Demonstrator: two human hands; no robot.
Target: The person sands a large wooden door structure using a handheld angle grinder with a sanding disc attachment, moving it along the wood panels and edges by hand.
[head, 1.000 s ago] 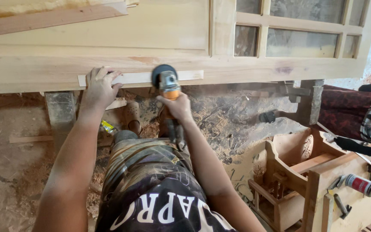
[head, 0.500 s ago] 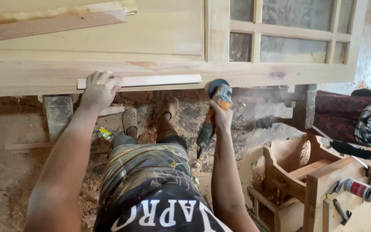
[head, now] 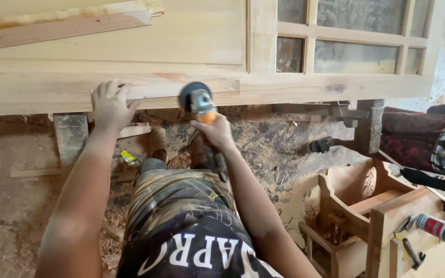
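Note:
A thin pale wooden strip (head: 222,86) lies along the near edge of a large unfinished wooden door (head: 130,56) that rests flat on supports. My left hand (head: 108,105) presses down on the strip's left end. My right hand (head: 213,132) grips an orange and grey angle grinder (head: 200,104) by its body. The grinder's dark disc sits against the strip near its middle. The door's right part has several glass panes (head: 354,56) in a wooden grid.
Sawdust and wood shavings (head: 263,149) cover the floor under the door. A grey support block (head: 71,136) stands at left. Unfinished wooden furniture (head: 356,216) with a spray can (head: 436,226) and tools is at lower right. Another person's dark-gloved hand (head: 423,179) shows at right.
My right hand has swung the grinder from beyond the strip's right end back left onto the strip's middle. My left hand has stayed on the left end.

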